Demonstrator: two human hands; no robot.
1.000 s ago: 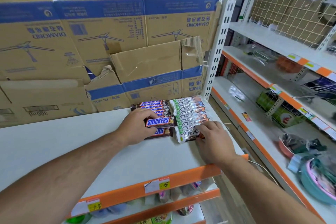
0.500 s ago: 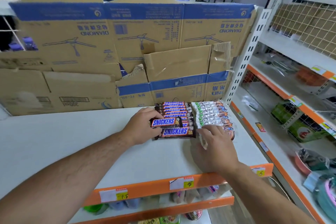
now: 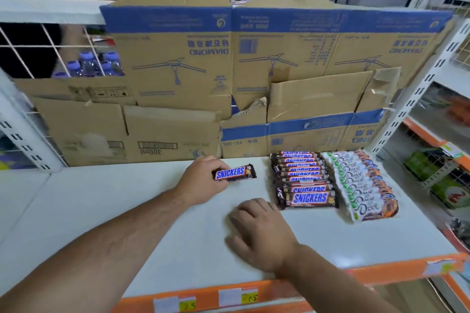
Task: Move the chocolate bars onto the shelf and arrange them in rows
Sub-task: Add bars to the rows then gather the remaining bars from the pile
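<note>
While the left hand (image 3: pixel 203 181) grips one Snickers bar (image 3: pixel 235 173) near the back edge of the shelf (image 3: pixel 122 211), the right hand (image 3: pixel 259 231) lies flat, fingers relaxed, holding nothing, beside the Snickers row (image 3: pixel 304 179) and Dove row (image 3: pixel 363 183) at the right edge.

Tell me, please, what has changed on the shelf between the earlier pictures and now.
The left hand has carried the Snickers bar that it grips leftward, away from the Snickers row where it was before. The right hand has left the Dove row and moved left onto the bare shelf, fingers relaxed. Both rows stayed in place.
</note>
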